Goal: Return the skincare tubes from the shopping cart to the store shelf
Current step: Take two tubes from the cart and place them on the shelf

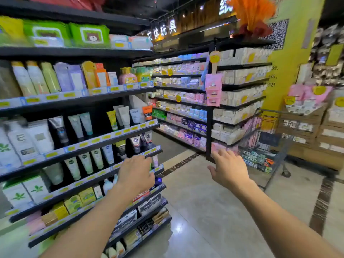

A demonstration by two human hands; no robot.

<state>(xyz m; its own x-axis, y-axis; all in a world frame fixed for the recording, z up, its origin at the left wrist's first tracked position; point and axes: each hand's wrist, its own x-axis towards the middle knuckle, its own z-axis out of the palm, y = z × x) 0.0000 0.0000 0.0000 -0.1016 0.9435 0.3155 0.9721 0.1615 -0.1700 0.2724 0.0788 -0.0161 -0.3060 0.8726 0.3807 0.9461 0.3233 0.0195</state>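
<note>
You stood in a store aisle with both bare arms stretched forward. Your left hand (135, 174) was at the front edge of the store shelf (104, 140) on your left, its back toward the camera and its fingers (143, 159) curled downward near the price rail; whether they were clamped on anything could not be told, since the hand hid whatever lay beneath it. Just above that hand stood rows of upright skincare tubes (96, 157), white and pale green, with darker tubes (135, 143) beside them one tier up. Your right hand (229, 169) hung in open air over the tiled floor (204, 211), palm down, fingers spread apart and holding nothing. It was well apart from the shelf and reached toward the shopping cart (266, 146), which stood farther off to the right beside a black shelving end. Inside the cart's wire basket lay a blurred pile of small items in green, white and orange (257, 160); they were too indistinct to tell whether they were tubes. Beyond the cart, cardboard boxes (316, 138) were stacked against the yellow wall (294, 53).
</note>
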